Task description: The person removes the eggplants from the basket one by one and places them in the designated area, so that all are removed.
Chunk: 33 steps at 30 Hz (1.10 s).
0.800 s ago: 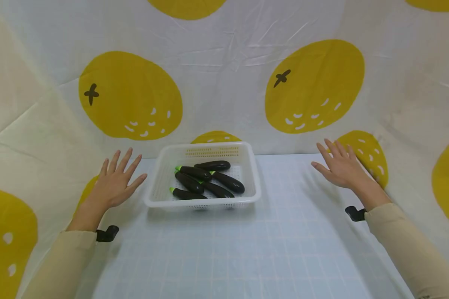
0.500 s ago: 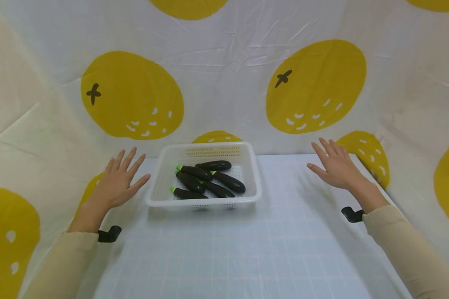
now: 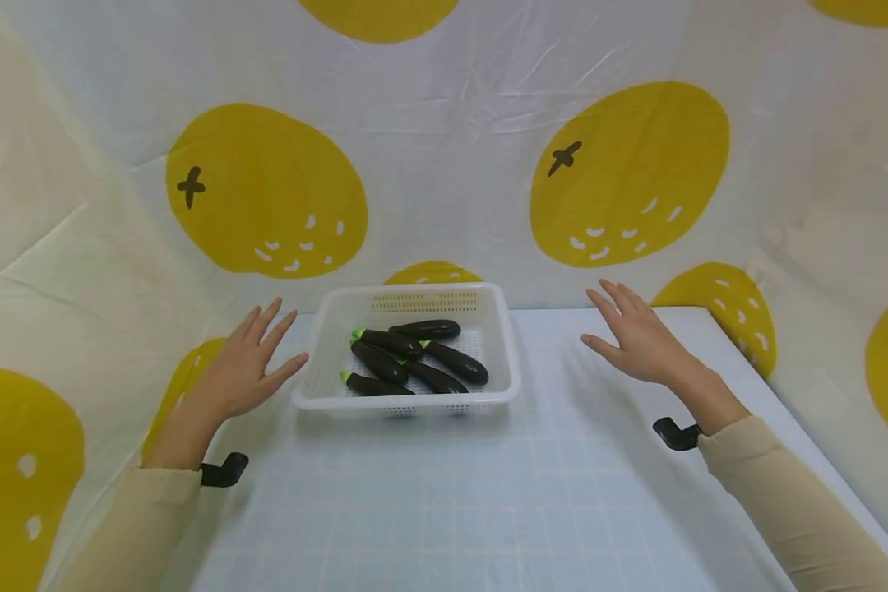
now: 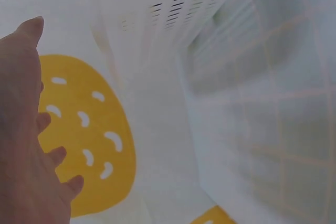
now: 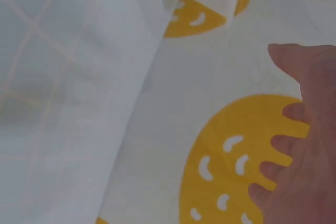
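Note:
A white plastic basket (image 3: 407, 401) with slotted sides stands at the back middle of the table in the head view. Several dark, glossy eggplants (image 3: 455, 363) with green stem ends lie inside it. My left hand (image 3: 240, 370) is spread just left of the basket, its thumb tip overlapping the rim in this view, and it holds nothing. To the right of the basket, a wider gap away, my right hand (image 3: 640, 337) hovers over the table with fingers extended and nothing in them. The left wrist view shows the basket's slotted side (image 4: 173, 11) near the left thumb.
A pale blue table (image 3: 444, 501) with a light grid pattern spreads in front of the basket. White cloth (image 3: 459, 205) printed with large yellow fruit hangs behind and on both sides. A black strap mount (image 3: 224, 469) sits at the left wrist, another black mount (image 3: 676, 434) at the right.
Both hands have moved inward toward the basket, the right hand farther than the left. The basket and eggplants stay in place; the whole view shifts slightly.

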Each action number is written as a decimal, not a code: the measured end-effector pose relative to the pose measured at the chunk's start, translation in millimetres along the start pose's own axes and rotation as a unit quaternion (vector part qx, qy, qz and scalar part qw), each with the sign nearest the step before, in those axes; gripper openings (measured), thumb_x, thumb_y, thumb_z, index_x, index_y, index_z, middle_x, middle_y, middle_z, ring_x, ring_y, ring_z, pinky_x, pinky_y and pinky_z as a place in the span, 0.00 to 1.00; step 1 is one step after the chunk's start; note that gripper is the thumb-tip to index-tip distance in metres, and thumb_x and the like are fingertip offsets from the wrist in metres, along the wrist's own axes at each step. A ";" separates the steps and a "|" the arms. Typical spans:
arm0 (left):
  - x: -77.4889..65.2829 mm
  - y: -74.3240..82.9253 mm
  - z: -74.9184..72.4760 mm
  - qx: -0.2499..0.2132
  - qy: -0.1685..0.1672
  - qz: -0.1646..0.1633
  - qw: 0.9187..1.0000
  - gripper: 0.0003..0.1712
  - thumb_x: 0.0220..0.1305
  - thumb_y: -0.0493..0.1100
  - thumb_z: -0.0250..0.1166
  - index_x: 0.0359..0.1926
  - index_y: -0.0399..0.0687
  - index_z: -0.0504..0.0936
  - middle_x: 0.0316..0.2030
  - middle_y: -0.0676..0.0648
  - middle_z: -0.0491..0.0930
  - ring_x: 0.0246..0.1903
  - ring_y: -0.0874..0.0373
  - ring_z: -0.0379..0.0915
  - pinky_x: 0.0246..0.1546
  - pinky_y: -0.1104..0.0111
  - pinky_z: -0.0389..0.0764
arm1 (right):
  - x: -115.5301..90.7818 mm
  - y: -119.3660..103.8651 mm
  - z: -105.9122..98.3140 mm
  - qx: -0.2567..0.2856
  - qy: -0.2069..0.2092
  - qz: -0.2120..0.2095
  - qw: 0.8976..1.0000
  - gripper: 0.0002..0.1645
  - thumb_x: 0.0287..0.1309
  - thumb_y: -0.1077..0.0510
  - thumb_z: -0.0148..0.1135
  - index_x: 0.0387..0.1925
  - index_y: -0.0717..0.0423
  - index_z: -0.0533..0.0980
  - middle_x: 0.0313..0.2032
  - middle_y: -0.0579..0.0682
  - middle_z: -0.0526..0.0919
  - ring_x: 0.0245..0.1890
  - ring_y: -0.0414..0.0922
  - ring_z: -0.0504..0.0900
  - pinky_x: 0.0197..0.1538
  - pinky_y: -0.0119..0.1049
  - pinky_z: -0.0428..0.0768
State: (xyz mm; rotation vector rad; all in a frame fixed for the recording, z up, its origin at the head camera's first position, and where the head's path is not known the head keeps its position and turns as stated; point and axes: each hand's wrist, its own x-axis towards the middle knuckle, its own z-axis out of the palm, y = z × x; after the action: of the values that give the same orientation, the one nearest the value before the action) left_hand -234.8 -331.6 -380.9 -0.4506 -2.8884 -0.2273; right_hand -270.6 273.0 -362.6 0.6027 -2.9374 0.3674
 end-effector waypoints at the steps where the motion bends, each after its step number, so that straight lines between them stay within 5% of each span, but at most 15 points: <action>1: -0.5 0.9 0.1 -0.007 0.001 -0.001 1.000 0.48 0.73 0.68 0.55 0.82 0.52 0.50 0.82 0.42 0.38 0.78 0.32 0.37 0.71 0.33 0.48 | 0.2 -1.7 0.5 0.002 0.001 -0.003 1.000 0.50 0.70 0.45 0.62 0.81 0.57 0.49 0.80 0.63 0.43 0.78 0.67 0.42 0.73 0.70 0.47; 9: -7.7 8.8 1.4 -0.070 0.005 -0.011 0.997 0.49 0.73 0.65 0.58 0.83 0.52 0.49 0.82 0.42 0.40 0.76 0.31 0.43 0.68 0.30 0.52 | 3.7 -22.3 5.0 0.027 0.008 -0.019 0.999 0.47 0.69 0.48 0.64 0.79 0.58 0.53 0.79 0.63 0.48 0.76 0.66 0.52 0.70 0.69 0.60; 22: -12.3 20.2 16.3 -0.142 -0.026 -0.032 0.989 0.53 0.72 0.66 0.58 0.83 0.48 0.43 0.82 0.40 0.37 0.76 0.29 0.44 0.65 0.28 0.54 | 19.2 -61.2 15.7 0.088 -0.010 -0.041 0.995 0.47 0.70 0.46 0.64 0.80 0.54 0.53 0.80 0.57 0.47 0.77 0.61 0.54 0.68 0.67 0.66; 33: -9.0 28.2 37.2 -0.150 -0.045 -0.054 0.986 0.57 0.70 0.71 0.57 0.83 0.50 0.40 0.82 0.41 0.36 0.75 0.29 0.45 0.65 0.27 0.54 | 33.9 -82.6 35.5 0.133 -0.016 -0.065 0.989 0.48 0.68 0.47 0.66 0.79 0.58 0.54 0.79 0.57 0.51 0.76 0.60 0.57 0.71 0.63 0.65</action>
State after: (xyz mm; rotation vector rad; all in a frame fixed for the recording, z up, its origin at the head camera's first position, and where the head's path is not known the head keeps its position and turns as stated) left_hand -224.3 -300.8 -415.5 -0.3618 -2.9802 -0.6818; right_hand -270.8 177.5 -373.7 0.8341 -2.8814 0.7471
